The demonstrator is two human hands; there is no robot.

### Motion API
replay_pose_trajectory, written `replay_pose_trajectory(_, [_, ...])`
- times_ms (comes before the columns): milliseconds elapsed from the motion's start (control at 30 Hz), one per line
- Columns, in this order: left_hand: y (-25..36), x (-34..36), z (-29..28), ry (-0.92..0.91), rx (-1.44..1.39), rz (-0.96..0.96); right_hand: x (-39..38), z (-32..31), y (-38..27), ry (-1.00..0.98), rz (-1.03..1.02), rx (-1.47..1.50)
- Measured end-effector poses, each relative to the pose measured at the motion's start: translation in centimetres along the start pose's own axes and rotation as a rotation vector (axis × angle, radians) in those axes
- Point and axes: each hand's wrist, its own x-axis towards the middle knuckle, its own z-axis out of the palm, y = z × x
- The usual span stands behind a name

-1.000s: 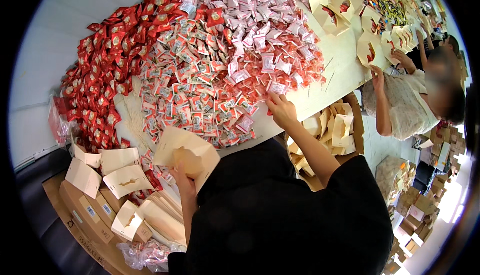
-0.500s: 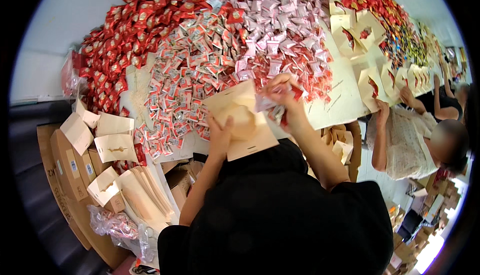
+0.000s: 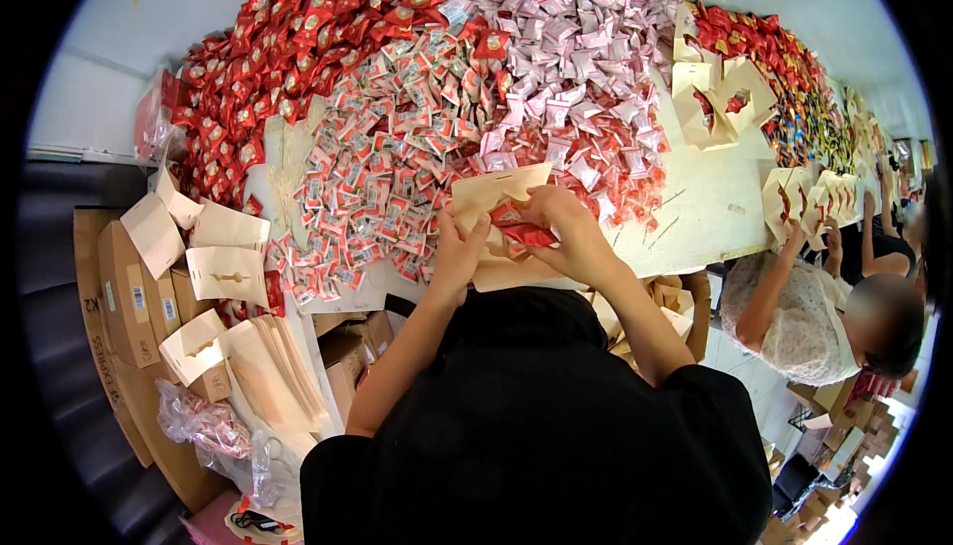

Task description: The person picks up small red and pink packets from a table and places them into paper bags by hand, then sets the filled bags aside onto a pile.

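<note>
Your left hand (image 3: 460, 255) grips the cream carton (image 3: 499, 187); your right hand (image 3: 573, 237) meets red packets (image 3: 528, 234) at its opening, its grip too hidden to tell.

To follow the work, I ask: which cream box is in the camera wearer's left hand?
The cream box directly before the black shirt, with a red packet at its opening; no other box touches the left hand.

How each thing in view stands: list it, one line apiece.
Carton: open, held up
Red packets: at the carton's opening
Left hand: gripping the carton
Right hand: at the opening, grip unclear
Red pile: loose, heaped
Pink pile: loose, heaped
Flat cartons: stacked
Plastic bag: crumpled
</note>
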Motion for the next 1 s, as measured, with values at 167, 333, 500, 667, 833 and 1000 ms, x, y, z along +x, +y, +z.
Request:
replay_pose_trajectory(167, [1.8, -0.8, 0.6, -0.111, 0.143, -0.009, -1.3, 2.5, -0.2, -0.083, -0.219, -0.515])
replay_pose_trajectory(333, [1.7, -0.6, 0.5, -0.134, 0.183, -0.117, -0.8, 3.3, -0.2, -0.047, -0.157, -0.443])
replay_pose_trajectory(500, [1.0, -0.4, 0.6, -0.187, 0.008, -0.201, -1.3, 2.0, 0.4, -0.071, -0.315, -0.15])
replay_pose_trajectory(667, [0.9, -0.2, 1.7, -0.341, 0.138, -0.217, -2.2, 1.8, 1.4, -0.099, -0.375, -0.191])
replay_pose_trajectory(833, [1.8, 0.3, 3.4, -0.289, -0.214, -0.107, -3.9, -2.3, 1.3, 0.431, 0.089, 0.136])
replay_pose_trajectory(1000, [1.4, 1.3, 6.0, -0.184, -0.118, 0.052, -8.2, -1.3, 0.4, 0.608, 0.868, 0.73])
